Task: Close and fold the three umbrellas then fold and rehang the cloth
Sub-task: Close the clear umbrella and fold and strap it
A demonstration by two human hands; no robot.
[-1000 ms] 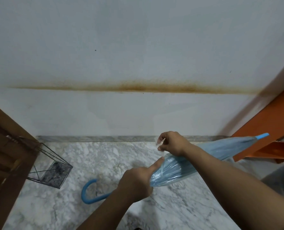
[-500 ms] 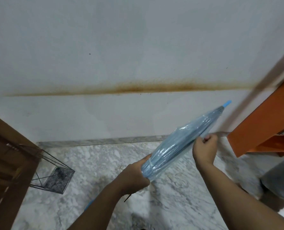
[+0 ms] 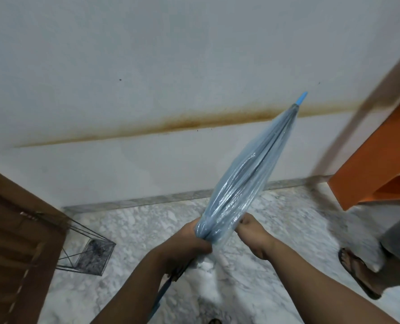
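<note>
Head view, from left to right. At far left, brown wooden door [image 3: 12,242] with slats. Just beside it, on marble floor [image 3: 147,230], wire stand [image 3: 86,249], black and thin, tilted. Behind, white wall [image 3: 147,66] with long brown stain [image 3: 171,125] across it.

In middle, left hand [image 3: 192,239] closed tight around lower end of blue umbrella [image 3: 243,181], with canopy bunched in the fist. Below this hand, part of dark shaft and blue handle end, mostly hidden by forearm. Umbrella closed, held in the air above floor, tilted up and to the right, tip toward wall. Canopy of pale blue, half-transparent plastic, shiny and wrinkled, gathered in loose folds, not yet wrapped tight; dark ribs visible through it. Brighter blue cap [image 3: 301,98] at the tip.

Right hand [image 3: 252,235] just beside left one, fingers pinching edge of canopy near its lower end.

At right, orange furniture [image 3: 376,164] against wall, and at lower right a foot in brown sandal [image 3: 357,272] on floor.

No brand, label or readable writing seen on umbrella or elsewhere.
</note>
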